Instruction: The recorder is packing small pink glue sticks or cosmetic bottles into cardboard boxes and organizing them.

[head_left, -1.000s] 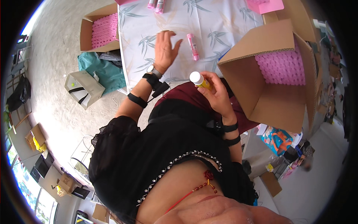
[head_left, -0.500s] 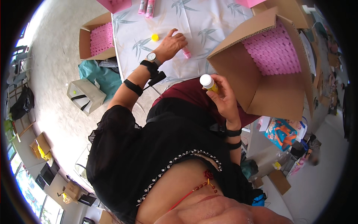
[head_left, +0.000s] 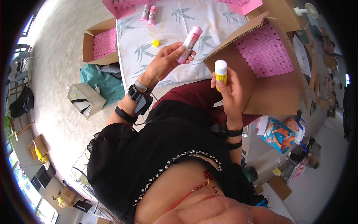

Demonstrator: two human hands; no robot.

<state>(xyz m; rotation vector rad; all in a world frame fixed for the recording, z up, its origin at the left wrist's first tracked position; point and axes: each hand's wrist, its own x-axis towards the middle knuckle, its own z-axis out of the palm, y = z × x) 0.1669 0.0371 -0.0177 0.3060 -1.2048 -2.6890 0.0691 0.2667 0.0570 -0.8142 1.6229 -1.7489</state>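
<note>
The right hand (head_left: pixel 232 93) is closed around a yellow tube (head_left: pixel 220 74) with a white cap, held upright in front of the chest, thumb along its side. Just beyond and to the left, the left hand (head_left: pixel 164 61) pinches the lower end of a pink tube (head_left: pixel 189 40) between thumb and fingertips, the tube tilted up and to the right above the bench (head_left: pixel 175 22). The two hands are near each other but apart, both raised with bent wrists; the left wrist wears a watch and a dark strap, the right wrist dark bands. Beside the right hand stands a tipped carton (head_left: pixel 261 63) packed with pink tubes. On the bench's leaf-patterned cloth lie a yellow cap (head_left: pixel 156 43) and, farther off, two pink tubes (head_left: pixel 148 13). Left of the bench, on the floor, sits a second carton (head_left: pixel 101 45) of pink tubes, with a teal bag (head_left: pixel 100 80) and a paper bag (head_left: pixel 85 100) nearer.
</note>
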